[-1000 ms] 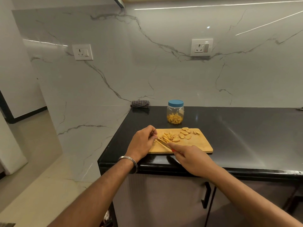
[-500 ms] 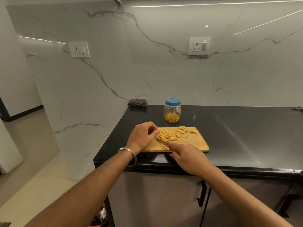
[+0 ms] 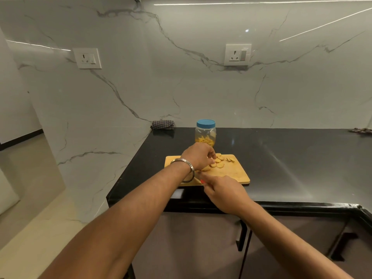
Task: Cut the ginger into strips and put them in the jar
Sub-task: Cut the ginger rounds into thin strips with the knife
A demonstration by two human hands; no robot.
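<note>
A wooden cutting board (image 3: 237, 175) lies on the black counter (image 3: 291, 162) near its front edge. Round ginger slices (image 3: 220, 165) lie on the board's far part. My left hand (image 3: 198, 156), with a steel bangle on the wrist, reaches over the board, and its curled fingertips pinch a slice at the near side of the group. My right hand (image 3: 223, 192) grips a knife by its red handle (image 3: 202, 181) at the board's near edge; the blade is mostly hidden under my left wrist. Behind the board stands a clear jar (image 3: 205, 135) with a blue lid on and ginger strips inside.
A folded checked cloth (image 3: 163, 125) lies at the counter's back left corner by the marble wall. A dark object (image 3: 361, 130) sits at the far right. The counter's left edge drops to the floor. Cabinet doors with black handles (image 3: 240, 236) are below.
My left hand left the pile of strips at the board's left and moved right and away to the round slices. The knife stayed low at the board's near edge.
</note>
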